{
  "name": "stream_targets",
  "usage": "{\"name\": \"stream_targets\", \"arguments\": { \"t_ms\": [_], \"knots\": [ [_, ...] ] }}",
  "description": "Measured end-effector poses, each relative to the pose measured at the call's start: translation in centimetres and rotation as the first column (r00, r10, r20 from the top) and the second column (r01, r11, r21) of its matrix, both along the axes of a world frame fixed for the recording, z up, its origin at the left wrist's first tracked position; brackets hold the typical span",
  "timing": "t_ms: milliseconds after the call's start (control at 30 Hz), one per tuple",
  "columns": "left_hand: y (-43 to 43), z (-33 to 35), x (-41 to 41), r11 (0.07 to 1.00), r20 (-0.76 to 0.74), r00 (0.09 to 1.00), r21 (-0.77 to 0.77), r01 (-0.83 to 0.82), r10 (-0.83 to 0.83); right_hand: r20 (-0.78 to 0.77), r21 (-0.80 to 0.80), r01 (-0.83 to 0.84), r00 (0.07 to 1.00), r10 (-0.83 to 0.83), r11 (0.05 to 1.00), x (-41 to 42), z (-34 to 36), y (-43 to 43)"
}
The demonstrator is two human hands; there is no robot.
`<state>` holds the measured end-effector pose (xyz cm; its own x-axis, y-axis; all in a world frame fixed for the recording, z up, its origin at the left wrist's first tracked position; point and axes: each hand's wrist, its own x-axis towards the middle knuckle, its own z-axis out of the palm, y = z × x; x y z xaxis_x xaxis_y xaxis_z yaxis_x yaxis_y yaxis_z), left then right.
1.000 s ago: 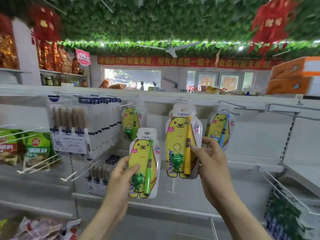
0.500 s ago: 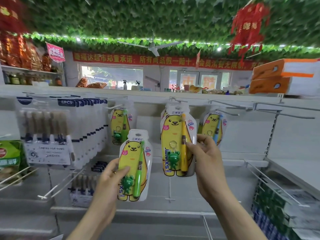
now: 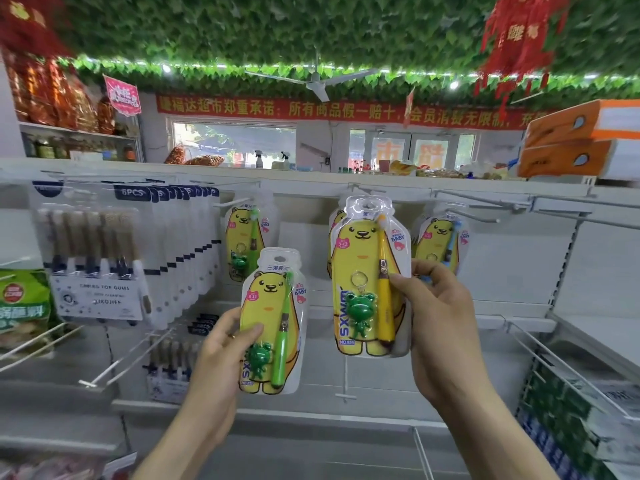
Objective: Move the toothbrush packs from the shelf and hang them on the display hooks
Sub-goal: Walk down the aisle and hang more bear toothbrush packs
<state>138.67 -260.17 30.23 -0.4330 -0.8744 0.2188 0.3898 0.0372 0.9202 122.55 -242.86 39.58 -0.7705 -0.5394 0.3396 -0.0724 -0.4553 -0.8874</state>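
The yellow toothbrush pack (image 3: 367,282) is pinched at its right edge by the right hand (image 3: 443,323). The thumb is laid on the front beside the brush handle and the fingers are curled behind. The grip is taken low on the card so that the hang hole at the top is left unobstructed. That hole is raised to the centre hook (image 3: 360,187) under the top rail, in front of a similar pack already hung there. Whether the hook is threaded through the hole cannot be told.

The green toothbrush pack (image 3: 272,323) is gripped by the left hand (image 3: 221,351), with the thumb across the front near the frog charm and the fingers behind. It is held upright, lower and to the left, well apart from the rail. In this position it is kept ready without crowding the hook in use. Its hang hole is likewise kept free.

The hung packs appear to be grouped by brush colour. A hung green pack (image 3: 242,237) is carried on the left hook (image 3: 230,202), and a blue pack (image 3: 440,240) is hung to the right. The held green pack is therefore judged to be intended for the left hook. Bare hooks (image 3: 478,217) are available further right.
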Motion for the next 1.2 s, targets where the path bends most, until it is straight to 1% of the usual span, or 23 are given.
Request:
{"name": "stream_targets", "arguments": {
  "t_ms": [200,333,600,767,933,1000,1067,1133,1200],
  "knots": [
    [-0.5,0.0,-0.2,1.0,0.004,1.0,0.004,-0.003,0.003,0.0,0.012,0.038,0.999,-0.038,0.999,-0.7,-0.7,-1.1],
    [-0.5,0.3,-0.2,1.0,-0.001,1.0,0.009,-0.003,0.003,-0.002,0.022,0.047,0.999,-0.047,0.999,-2.6,-1.6,-3.8],
    [-1.4,0.6,1.9,0.999,-0.007,0.999,0.02,-0.05,0.05,0.019,0.176,0.065,0.997,-0.07,0.982,-8.8,-2.8,-12.0],
    [-2.2,0.3,3.3,0.996,-0.026,0.996,0.012,-0.09,0.09,-0.001,0.223,0.083,0.996,-0.085,0.971,-11.0,-2.4,-14.0],
    [-2.5,0.0,3.9,0.993,-0.014,0.993,0.021,-0.113,0.114,-0.026,0.251,0.082,0.997,-0.078,0.964,-11.7,-2.7,-14.7],
    [-2.5,-0.1,3.8,0.994,-0.012,0.994,0.019,-0.109,0.109,-0.047,0.279,0.111,0.994,-0.102,0.954,-12.1,-3.4,-14.7],
    [-2.3,-0.2,3.7,0.996,-0.014,0.996,0.018,-0.092,0.092,-0.078,0.298,0.177,0.984,-0.161,0.938,-12.3,-4.4,-14.3],
    [-2.0,-0.4,3.4,0.997,-0.018,0.997,0.019,-0.07,0.071,-0.103,0.297,0.24,0.97,-0.219,0.924,-11.9,-5.4,-13.2],
    [-1.6,-0.5,3.0,0.999,-0.016,0.999,0.011,-0.045,0.045,-0.135,0.296,0.274,0.96,-0.244,0.915,-11.1,-6.1,-11.7]
  ]
}}
